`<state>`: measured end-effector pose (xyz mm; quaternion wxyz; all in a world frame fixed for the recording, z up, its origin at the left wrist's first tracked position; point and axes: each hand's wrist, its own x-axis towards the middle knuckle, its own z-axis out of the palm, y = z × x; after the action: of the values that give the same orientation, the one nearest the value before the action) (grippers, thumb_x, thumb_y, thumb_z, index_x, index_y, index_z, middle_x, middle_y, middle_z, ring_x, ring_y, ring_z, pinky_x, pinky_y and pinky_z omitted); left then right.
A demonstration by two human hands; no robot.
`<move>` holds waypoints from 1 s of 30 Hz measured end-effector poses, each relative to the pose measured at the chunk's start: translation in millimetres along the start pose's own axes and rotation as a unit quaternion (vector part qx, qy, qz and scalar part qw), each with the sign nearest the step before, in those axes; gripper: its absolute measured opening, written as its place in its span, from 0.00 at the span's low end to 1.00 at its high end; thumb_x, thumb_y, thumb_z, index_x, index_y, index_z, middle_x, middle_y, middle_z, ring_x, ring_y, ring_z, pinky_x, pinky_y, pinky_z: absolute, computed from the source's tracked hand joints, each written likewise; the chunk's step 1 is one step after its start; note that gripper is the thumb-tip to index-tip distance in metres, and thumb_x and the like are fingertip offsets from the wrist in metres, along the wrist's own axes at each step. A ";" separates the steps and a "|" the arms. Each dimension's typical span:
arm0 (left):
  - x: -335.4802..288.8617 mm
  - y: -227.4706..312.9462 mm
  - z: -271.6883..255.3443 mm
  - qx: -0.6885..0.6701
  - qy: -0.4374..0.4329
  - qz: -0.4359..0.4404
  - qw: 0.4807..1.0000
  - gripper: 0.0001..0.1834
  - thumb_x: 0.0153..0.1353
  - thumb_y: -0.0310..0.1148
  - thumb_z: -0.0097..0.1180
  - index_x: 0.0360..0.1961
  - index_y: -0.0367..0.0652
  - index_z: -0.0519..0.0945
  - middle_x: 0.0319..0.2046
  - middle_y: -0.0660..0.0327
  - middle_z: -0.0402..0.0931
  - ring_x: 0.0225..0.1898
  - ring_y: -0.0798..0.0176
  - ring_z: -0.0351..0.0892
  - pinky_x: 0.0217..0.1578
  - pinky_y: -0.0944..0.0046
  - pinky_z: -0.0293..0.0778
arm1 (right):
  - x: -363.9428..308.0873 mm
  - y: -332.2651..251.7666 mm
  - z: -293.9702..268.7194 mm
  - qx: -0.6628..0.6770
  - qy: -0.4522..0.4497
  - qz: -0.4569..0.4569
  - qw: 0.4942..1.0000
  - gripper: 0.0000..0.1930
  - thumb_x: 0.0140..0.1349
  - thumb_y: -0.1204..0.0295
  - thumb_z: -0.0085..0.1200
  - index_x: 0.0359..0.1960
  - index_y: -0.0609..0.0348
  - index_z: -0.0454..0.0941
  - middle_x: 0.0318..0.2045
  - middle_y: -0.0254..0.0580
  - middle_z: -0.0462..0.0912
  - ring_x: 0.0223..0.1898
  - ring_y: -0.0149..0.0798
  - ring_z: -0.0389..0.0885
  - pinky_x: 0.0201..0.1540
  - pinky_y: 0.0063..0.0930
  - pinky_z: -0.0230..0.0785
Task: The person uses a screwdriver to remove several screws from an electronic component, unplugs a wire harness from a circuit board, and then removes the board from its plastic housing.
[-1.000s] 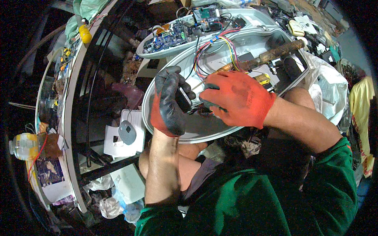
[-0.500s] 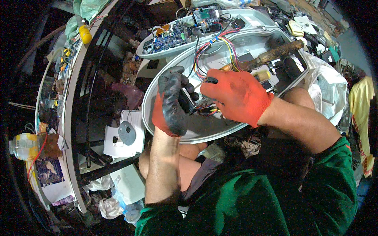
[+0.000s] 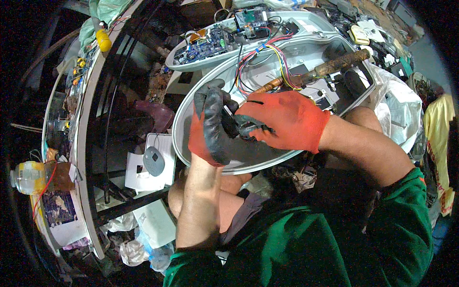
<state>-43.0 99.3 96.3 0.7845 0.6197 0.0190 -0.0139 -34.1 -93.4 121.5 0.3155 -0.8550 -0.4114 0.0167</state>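
Note:
My left hand [image 3: 210, 124], in a black-and-red glove, is closed around a small black part [image 3: 230, 125] with a pale edge. My right hand [image 3: 285, 120], gloved the same way, has its fingertips pinched together against that part; what they grip is hidden. Both hands are above an open grey plastic housing [image 3: 180, 125] in my lap. A bundle of coloured wires [image 3: 248, 62] runs from it to the other housing half, which carries a blue circuit board [image 3: 203, 50]. A long brown rod-like tool [image 3: 313, 73] lies across the housing.
At left, a shelf edge [image 3: 88, 119] holds a jar [image 3: 26, 178] and a yellow bulb-shaped thing [image 3: 103, 41]. Below lies a white panel with a grey oval device [image 3: 154, 161]. Electronic scrap [image 3: 377, 45] and a white plastic bag [image 3: 396, 105] are at right.
My right hand has shifted slightly left and down, its fingertips now against the black part. A yellowish piece behind the right hand and the wires below it no longer show. My left hand barely moved.

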 end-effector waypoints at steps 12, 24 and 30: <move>0.9 10.1 -2.0 0.077 -0.075 -0.048 0.993 0.26 0.70 0.53 0.46 0.59 0.46 0.71 0.45 0.62 0.77 0.40 0.69 0.75 0.38 0.68 0.74 | 6.0 15.1 7.7 0.182 0.026 -0.010 0.983 0.15 0.52 0.64 0.58 0.38 0.61 0.77 0.36 0.52 0.82 0.39 0.51 0.82 0.43 0.40 0.74; 8.9 18.1 -16.7 0.059 0.000 -0.031 0.998 0.25 0.67 0.52 0.52 0.55 0.43 0.74 0.45 0.60 0.79 0.39 0.70 0.77 0.37 0.70 0.74 | 0.9 20.6 -8.3 0.122 0.054 -0.027 0.991 0.19 0.52 0.68 0.62 0.45 0.60 0.75 0.35 0.53 0.82 0.39 0.51 0.82 0.43 0.41 0.72; 6.2 11.6 -9.7 0.144 -0.054 0.042 0.987 0.21 0.68 0.49 0.52 0.51 0.44 0.78 0.41 0.65 0.78 0.36 0.73 0.73 0.34 0.71 0.72 | 6.4 12.0 -12.7 0.212 -0.036 0.127 0.968 0.21 0.54 0.62 0.63 0.46 0.61 0.75 0.35 0.55 0.82 0.40 0.53 0.82 0.44 0.41 0.72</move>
<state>-36.5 111.4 105.1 0.6870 0.7246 -0.0521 -0.0169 -17.9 -101.0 126.6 0.4697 -0.8126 -0.2976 0.1744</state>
